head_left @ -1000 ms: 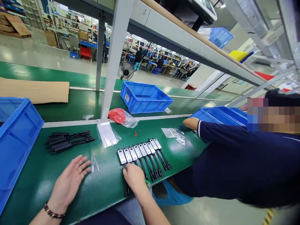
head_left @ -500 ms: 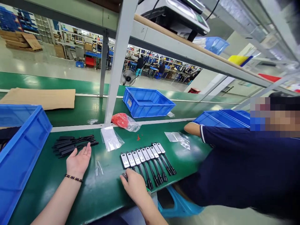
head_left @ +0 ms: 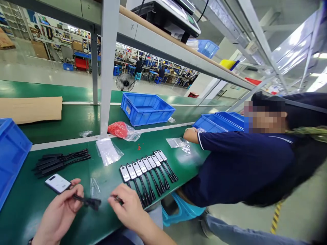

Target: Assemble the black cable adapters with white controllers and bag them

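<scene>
We judge this a handling step; the left hand (head_left: 62, 204) grips a cabled device (head_left: 58, 183) between closed fingers (head_left: 78, 189) over the worktop (head_left: 87, 224); the right hand (head_left: 130, 207) pinches a small item (head_left: 118, 199), unidentifiable to us; the next move, we judge, calls for a steady hold.

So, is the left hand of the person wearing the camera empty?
No, the left hand is holding a white-faced device with a short black cable.
</scene>
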Demonstrator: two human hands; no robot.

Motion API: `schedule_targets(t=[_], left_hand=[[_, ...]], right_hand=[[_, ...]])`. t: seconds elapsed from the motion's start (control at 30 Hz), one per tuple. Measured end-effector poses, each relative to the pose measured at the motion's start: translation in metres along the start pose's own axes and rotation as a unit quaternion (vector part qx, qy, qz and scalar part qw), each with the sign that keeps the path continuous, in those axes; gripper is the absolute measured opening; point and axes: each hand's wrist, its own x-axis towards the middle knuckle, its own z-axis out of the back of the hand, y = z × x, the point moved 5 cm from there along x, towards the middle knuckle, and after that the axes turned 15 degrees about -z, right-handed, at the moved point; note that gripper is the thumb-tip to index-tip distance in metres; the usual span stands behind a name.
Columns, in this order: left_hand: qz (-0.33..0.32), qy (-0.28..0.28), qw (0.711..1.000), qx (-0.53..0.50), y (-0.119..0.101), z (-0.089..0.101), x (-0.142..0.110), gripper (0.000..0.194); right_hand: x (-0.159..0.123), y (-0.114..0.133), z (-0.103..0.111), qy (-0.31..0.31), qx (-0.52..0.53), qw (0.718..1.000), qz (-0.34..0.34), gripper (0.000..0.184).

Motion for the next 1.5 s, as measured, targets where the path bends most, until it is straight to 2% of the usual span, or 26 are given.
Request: schedule_targets(t=[0.1, 0.17, 0.3, 0.4, 0.47, 0.53, 0.63, 0.73, 0.83, 1.2, 1.4, 1.5], left_hand=[[0.035, 0.054, 0.996, 0.069, 0.01, -0.016, -0.023, 0.033], [0.057, 0.079, 0.993, 0.063, 0.016, -0.024, -0.029, 0.035], [0.076, 0.075, 0.994, -0.031, 0.02, -0.034, -0.021, 0.037], [0.137, 0.073, 0.982, -0.105, 0.029, -0.039, -0.012, 0.044], [0.173, 0.075, 0.975, -0.117, 0.041, -0.038, -0.007, 0.042], [0.191, 0.074, 0.972, -0.113, 0.053, -0.035, -0.003, 0.039], [0.205, 0.08, 0.969, -0.109, 0.068, -0.03, -0.002, 0.039], [0.201, 0.095, 0.968, -0.115, 0.073, -0.027, -0.003, 0.04], [0.197, 0.103, 0.969, -0.111, 0.073, -0.025, -0.004, 0.04], [0.198, 0.053, 0.974, -0.091, 0.077, -0.021, -0.009, 0.039], [0.198, 0.047, 0.974, -0.094, 0.079, -0.02, -0.01, 0.039], [0.192, 0.048, 0.977, -0.085, 0.079, -0.019, -0.009, 0.039]], right_hand=[[-0.004, 0.022, -0.015, 0.054, 0.015, 0.998, 0.037, 0.019], [-0.007, 0.028, -0.03, 0.09, -0.01, 0.995, 0.05, 0.01], [-0.016, 0.021, -0.05, 0.147, -0.048, 0.987, 0.034, 0.021], [-0.021, 0.012, -0.049, 0.172, -0.037, 0.984, 0.011, 0.024], [-0.019, 0.006, -0.041, 0.152, -0.035, 0.988, -0.012, 0.019], [-0.013, 0.0, -0.031, 0.103, -0.041, 0.993, -0.031, 0.012], [0.001, -0.005, -0.021, 0.025, -0.075, 0.996, -0.032, 0.019], [0.016, -0.006, -0.024, -0.033, -0.133, 0.991, -0.01, 0.028], [0.029, -0.003, -0.032, -0.067, -0.173, 0.983, 0.008, 0.029], [0.043, 0.005, -0.047, -0.066, -0.234, 0.97, -0.005, 0.032], [0.043, 0.003, -0.048, -0.063, -0.226, 0.972, -0.008, 0.032], [0.044, 0.002, -0.048, -0.04, -0.202, 0.978, -0.021, 0.033]])
